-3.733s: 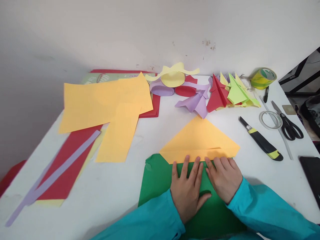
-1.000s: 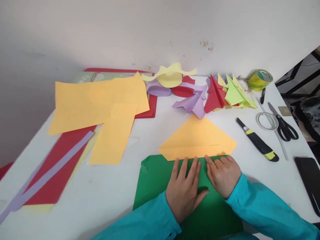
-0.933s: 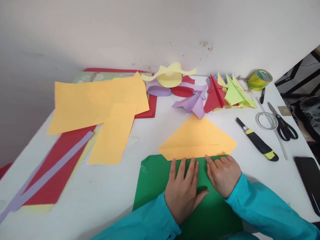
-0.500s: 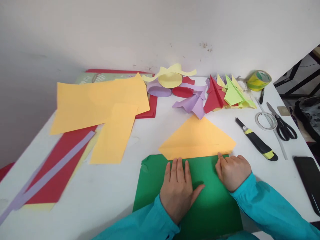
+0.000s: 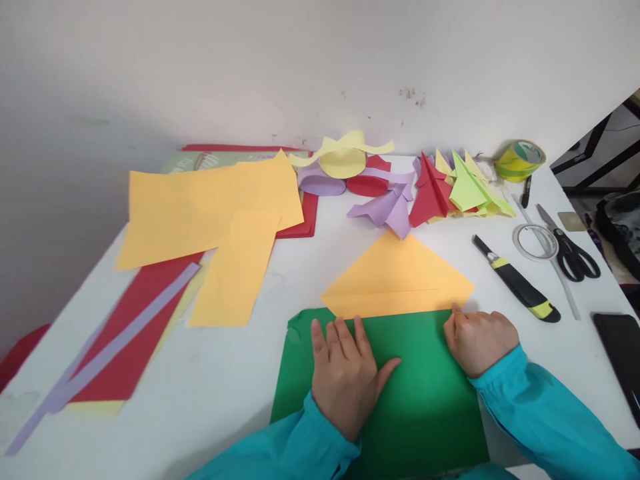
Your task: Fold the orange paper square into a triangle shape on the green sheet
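A green paper sheet point(image 5: 420, 393) lies on the white table point(image 5: 225, 387) in front of me. My left hand point(image 5: 343, 373) rests flat on its left part, fingers stretched out. Curled, my right hand point(image 5: 480, 340) presses fingertips on the sheet's upper right corner. Just beyond the green sheet lies a folded orange paper triangle point(image 5: 397, 277), its lower edge meeting the green sheet's top edge. Both of my sleeves are teal.
Orange sheets point(image 5: 200, 207), red paper point(image 5: 130, 347) and a lilac strip point(image 5: 105, 353) cover the left. Folded paper shapes point(image 5: 440, 190) and paper rings point(image 5: 345, 173) line the back wall. A utility knife point(image 5: 517, 287), tape ring point(image 5: 537, 241), scissors point(image 5: 573, 247), yellow tape roll point(image 5: 520, 159) and a dark phone point(image 5: 620, 347) lie at right.
My hands have slid apart along the green sheet's top edge: the left hand went left, the right hand went right to the corner. The orange triangle has stayed put.
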The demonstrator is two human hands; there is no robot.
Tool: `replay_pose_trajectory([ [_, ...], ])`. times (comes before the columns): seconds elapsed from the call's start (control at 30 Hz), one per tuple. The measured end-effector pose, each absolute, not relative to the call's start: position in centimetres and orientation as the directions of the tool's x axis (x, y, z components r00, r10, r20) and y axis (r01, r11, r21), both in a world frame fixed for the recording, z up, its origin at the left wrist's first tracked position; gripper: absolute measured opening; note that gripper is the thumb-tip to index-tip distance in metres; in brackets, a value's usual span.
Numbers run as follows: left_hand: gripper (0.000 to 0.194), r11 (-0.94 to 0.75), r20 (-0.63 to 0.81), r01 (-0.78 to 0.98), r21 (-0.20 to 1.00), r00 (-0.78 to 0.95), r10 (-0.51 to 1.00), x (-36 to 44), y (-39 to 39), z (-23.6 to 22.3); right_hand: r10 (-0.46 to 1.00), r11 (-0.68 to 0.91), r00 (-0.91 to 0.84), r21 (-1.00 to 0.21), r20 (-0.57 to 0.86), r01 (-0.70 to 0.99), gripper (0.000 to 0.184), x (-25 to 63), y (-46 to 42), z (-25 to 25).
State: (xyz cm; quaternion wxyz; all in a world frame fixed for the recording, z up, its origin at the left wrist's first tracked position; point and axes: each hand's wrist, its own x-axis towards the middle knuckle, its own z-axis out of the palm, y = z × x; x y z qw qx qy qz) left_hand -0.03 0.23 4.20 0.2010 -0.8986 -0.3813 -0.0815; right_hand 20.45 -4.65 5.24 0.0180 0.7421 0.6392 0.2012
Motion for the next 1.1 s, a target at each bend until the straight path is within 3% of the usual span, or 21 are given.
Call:
replay_pose_trajectory([
  [0.23, 0.075, -0.626, 0.386, 0.710, -0.323, 0.703, 0.597, -0.3, 1.2, 4.3, 0.958, -0.172, 0.097, 0.272, 0.268, 0.947, 0.037, 20.6, -4.6, 5.1],
  [0.5, 0.040, -0.715, 0.406, 0.690, -0.110, 0.688, 0.601, -0.5, 5.1, 3.7, 0.893, -0.086, -0.011, 0.196, 0.449, 0.977, 0.043, 21.4, -3.4, 4.8],
  [0.77, 0.023, -0.824, 0.466, 0.560, -0.086, 0.754, 0.464, -0.4, 6.3, 2.9, 0.889, 0.239, -0.213, -0.015, 0.406, 0.971, 0.036, 21.6, -1.7, 3.5],
  [0.93, 0.020, -0.823, 0.513, 0.563, -0.075, 0.730, 0.452, -0.3, 6.2, 3.3, 0.801, 0.357, -0.313, 0.013, 0.510, 0.934, 0.014, 20.9, -0.9, 3.0],
  [1.1, 0.011, -0.886, 0.603, 0.462, -0.036, 0.717, 0.349, 0.7, 4.8, 3.9, 0.718, 0.446, -0.389, 0.047, 0.576, 0.894, 0.016, 19.9, -1.3, 3.6],
])
